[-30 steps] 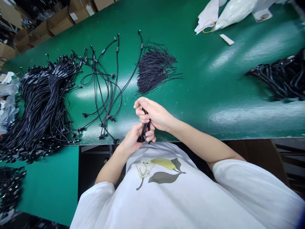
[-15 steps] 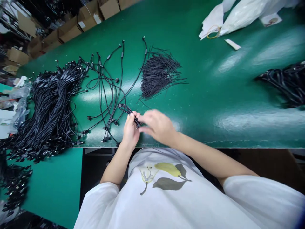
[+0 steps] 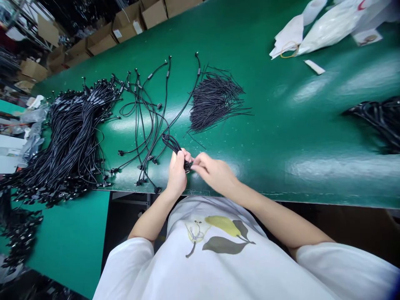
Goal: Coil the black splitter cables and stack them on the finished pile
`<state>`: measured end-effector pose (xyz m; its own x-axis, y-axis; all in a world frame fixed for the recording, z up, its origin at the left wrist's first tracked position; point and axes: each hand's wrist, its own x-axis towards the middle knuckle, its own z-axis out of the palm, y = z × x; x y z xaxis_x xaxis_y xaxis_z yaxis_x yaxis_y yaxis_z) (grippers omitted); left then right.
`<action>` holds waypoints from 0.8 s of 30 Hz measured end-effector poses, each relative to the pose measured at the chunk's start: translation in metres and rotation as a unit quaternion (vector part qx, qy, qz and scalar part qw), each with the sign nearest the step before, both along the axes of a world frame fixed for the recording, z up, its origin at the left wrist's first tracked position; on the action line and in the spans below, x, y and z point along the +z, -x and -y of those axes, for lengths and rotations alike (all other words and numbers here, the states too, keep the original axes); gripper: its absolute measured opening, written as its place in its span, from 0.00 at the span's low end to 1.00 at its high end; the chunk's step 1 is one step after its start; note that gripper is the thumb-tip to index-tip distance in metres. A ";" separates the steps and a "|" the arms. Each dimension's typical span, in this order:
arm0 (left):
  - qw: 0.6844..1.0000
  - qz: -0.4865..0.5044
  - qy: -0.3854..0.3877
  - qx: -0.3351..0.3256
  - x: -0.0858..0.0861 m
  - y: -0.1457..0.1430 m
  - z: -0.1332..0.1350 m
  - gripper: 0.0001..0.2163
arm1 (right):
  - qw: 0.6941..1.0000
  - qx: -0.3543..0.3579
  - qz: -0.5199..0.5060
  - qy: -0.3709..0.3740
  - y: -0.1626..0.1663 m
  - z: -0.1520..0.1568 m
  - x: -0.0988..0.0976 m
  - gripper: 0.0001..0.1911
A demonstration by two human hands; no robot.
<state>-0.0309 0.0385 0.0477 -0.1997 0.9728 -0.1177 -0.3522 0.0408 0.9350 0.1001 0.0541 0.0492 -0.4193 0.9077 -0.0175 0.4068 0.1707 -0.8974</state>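
Observation:
A black cable (image 3: 172, 143), folded into a small bundle, is gripped in my left hand (image 3: 177, 174), its looped end sticking out up and to the left. My right hand (image 3: 215, 173) meets it from the right, thumb and forefinger pinched together at the side of the bundle; what lies between those fingertips is too small to make out. Several loose black cables (image 3: 153, 129) with plugs on their ends are spread on the table just left of my hands. Beyond my hands sits a pile of thin black ties (image 3: 212, 100).
A big heap of black cables (image 3: 75, 129) covers the left of the green table (image 3: 275, 125). Bundled black cables (image 3: 381, 121) lie at the right edge. White plastic bags (image 3: 331, 29) and a small white strip (image 3: 314, 67) are at the back right. Cardboard boxes (image 3: 128, 23) line the far edge.
My right hand's fingers have closed into a pinch against the bundle, where they were more spread and blurred before. The whole view has shifted slightly; the bundle stays in my left hand.

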 end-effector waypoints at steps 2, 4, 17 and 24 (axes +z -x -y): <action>0.992 -0.119 -0.017 -0.039 -0.005 0.001 0.003 0.13 | 0.996 -0.043 -0.078 -0.008 -0.006 -0.010 0.006 0.10; 0.965 -0.237 -0.028 -0.107 -0.007 -0.001 0.006 0.15 | 0.979 -0.031 -0.200 0.014 -0.007 -0.019 0.013 0.23; 0.906 0.170 0.191 -0.338 0.017 -0.006 0.020 0.21 | 0.878 0.052 -0.412 0.239 -0.002 -0.022 0.029 0.06; 0.862 0.228 0.197 -0.407 0.024 -0.006 0.023 0.22 | 0.823 0.110 -0.470 0.299 -0.008 -0.020 0.034 0.07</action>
